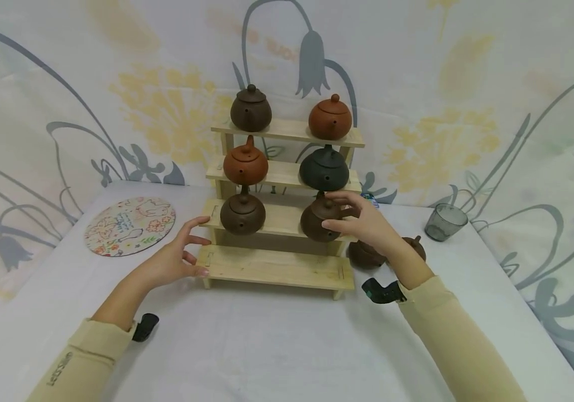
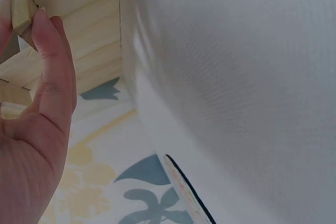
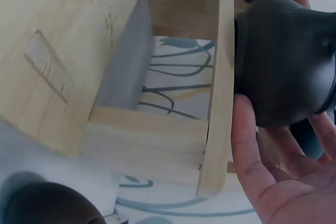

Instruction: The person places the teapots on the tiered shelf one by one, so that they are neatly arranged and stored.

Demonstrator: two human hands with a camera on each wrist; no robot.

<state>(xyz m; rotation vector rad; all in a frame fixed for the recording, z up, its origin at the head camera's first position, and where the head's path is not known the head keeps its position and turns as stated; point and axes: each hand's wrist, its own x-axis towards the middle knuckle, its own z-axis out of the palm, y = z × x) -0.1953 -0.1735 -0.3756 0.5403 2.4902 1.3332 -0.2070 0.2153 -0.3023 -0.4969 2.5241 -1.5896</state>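
Observation:
A stepped wooden stand (image 1: 277,266) bears teapots on its upper tiers. My right hand (image 1: 362,223) holds a dark brown teapot (image 1: 315,222) at the right of the second tier from the bottom, thumb in front and fingers behind. In the right wrist view, this teapot (image 3: 286,59) sits against the shelf board, fingers under its curve. My left hand (image 1: 171,262) grips the stand's left end by the lowest board. The left wrist view shows fingertips on both sides of a board edge (image 2: 22,3). Left of the held teapot stands another brown teapot (image 1: 243,215).
Above are an orange teapot (image 1: 245,166), a dark green one (image 1: 324,169), a brown one (image 1: 250,111) and a reddish one (image 1: 330,120). Two more brown teapots (image 1: 364,255) stand behind my right forearm. A grey glass (image 1: 445,223) is right, a round patterned mat (image 1: 131,226) left.

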